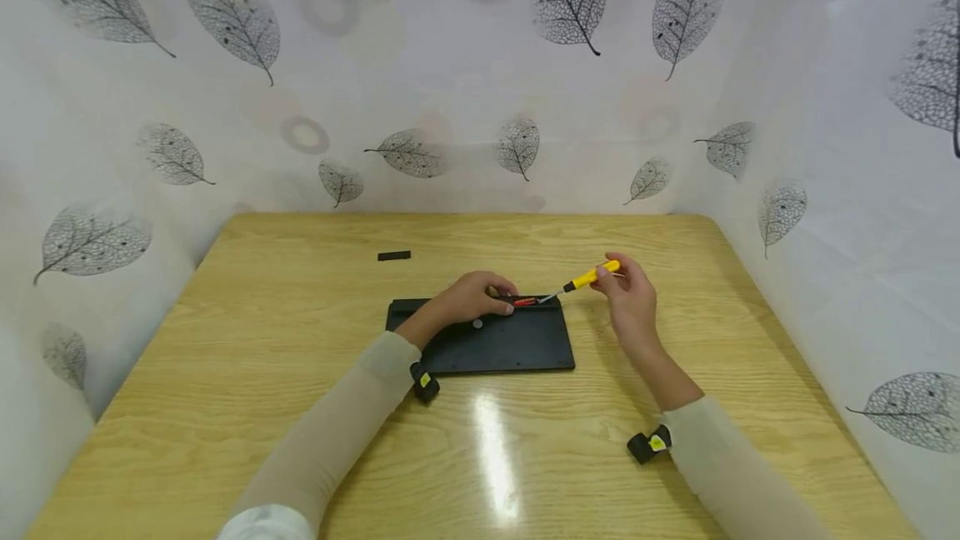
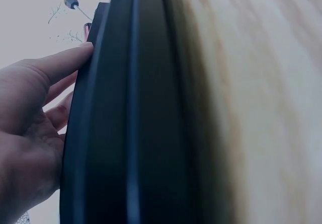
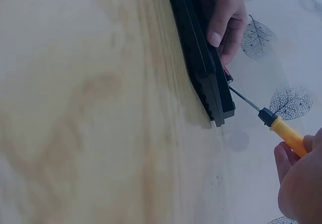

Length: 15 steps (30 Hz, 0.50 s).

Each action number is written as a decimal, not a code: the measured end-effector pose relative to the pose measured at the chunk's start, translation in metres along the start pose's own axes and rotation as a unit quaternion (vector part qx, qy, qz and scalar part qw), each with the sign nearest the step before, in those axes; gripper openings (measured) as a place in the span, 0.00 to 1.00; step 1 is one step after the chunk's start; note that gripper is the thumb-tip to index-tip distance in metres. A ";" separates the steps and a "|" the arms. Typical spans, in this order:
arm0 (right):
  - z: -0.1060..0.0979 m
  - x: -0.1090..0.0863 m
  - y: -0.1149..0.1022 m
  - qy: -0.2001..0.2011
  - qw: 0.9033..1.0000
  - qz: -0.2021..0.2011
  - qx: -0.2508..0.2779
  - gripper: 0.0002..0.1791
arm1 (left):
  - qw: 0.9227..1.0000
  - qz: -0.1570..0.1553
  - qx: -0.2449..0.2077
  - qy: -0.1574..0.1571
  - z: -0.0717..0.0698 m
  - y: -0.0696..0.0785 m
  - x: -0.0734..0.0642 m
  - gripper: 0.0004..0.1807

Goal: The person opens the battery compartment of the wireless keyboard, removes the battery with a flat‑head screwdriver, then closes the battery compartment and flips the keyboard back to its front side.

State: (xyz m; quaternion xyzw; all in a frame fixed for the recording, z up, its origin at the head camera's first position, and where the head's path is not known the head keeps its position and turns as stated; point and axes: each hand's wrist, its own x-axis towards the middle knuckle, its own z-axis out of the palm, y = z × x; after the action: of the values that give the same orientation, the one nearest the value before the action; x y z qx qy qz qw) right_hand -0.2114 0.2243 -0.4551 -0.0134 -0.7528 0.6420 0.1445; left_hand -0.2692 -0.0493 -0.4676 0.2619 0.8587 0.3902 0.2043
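A flat black panel, which looks like a keyboard lying face down (image 1: 517,344), rests on the table with its raised bar at the far side. My left hand (image 1: 468,297) grips that bar, thumb on the near side and fingers behind it. Beside the thumb, a red battery (image 1: 525,302) shows in an opening in the bar. My right hand (image 1: 633,298) holds a yellow-handled screwdriver (image 3: 289,136) slanting down to the left. Its metal tip is at the battery's right end; exact contact is too small to tell.
A small black strip, perhaps a battery cover (image 1: 393,256), lies on the wooden table (image 1: 300,315) behind the panel to the left. Leaf-patterned cloth (image 1: 450,90) stands along the table's back and sides. Each wrist wears a small black camera.
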 end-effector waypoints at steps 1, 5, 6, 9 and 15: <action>0.000 0.000 -0.001 -0.002 1.000 -0.002 -0.010 0.23 | 1.000 -0.001 0.001 0.001 0.000 0.000 0.000 0.16; -0.001 0.001 -0.003 -0.002 0.999 -0.012 -0.032 0.23 | 1.000 -0.003 0.001 0.003 0.000 0.000 0.000 0.16; -0.001 0.001 -0.003 -0.003 0.999 -0.014 -0.035 0.23 | 1.000 -0.003 0.001 0.003 0.000 -0.001 0.000 0.16; 0.000 0.001 -0.003 -0.008 0.999 -0.015 -0.043 0.23 | 1.000 -0.005 0.000 0.003 0.000 -0.001 0.000 0.16; -0.004 0.006 -0.006 -0.055 0.996 -0.014 -0.067 0.24 | 1.000 -0.004 0.002 0.001 0.000 0.000 -0.001 0.16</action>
State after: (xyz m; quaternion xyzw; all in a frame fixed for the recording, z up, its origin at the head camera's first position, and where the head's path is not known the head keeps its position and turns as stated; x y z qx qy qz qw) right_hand -0.2151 0.2284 -0.4474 0.0232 -0.8009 0.5881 0.1106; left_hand -0.2688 -0.0498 -0.4669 0.2582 0.8608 0.3882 0.2041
